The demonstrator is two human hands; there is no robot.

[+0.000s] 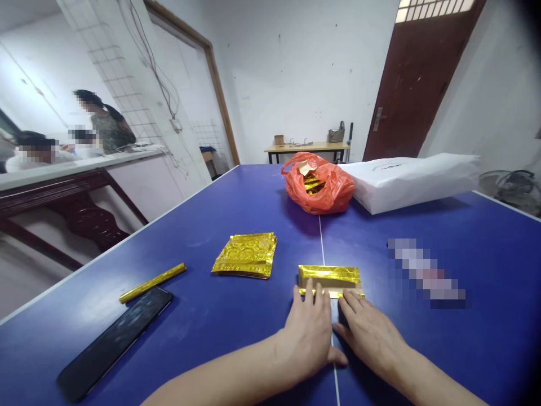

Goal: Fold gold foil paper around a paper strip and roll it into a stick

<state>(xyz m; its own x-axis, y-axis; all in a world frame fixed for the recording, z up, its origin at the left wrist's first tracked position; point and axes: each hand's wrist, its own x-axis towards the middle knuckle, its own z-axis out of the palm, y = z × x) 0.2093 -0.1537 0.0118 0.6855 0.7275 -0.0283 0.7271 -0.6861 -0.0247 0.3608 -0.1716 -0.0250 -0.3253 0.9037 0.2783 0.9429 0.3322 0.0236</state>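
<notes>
A sheet of gold foil paper (pixel 329 273) lies on the blue table in front of me, its long edges folded inward over a tan backing. My left hand (pixel 310 321) rests flat on its near left edge, fingers stretched out. On the near right edge lie the fingertips of my right hand (pixel 366 327), also extended, with the thumb apart. Left of the sheet sits a stack of gold foil sheets (pixel 245 255) with an embossed pattern. Farther left a thin gold foil roll (pixel 153 283) lies beside a black phone (pixel 116 341).
A red plastic bag (pixel 333 189) holding gold foil pieces stands farther back, beside a large white package (pixel 416 177). A blurred-out item (pixel 426 273) lies to the right on the blue table (pixel 190 361). Several people sit or stand behind a counter (pixel 84 163) at the left.
</notes>
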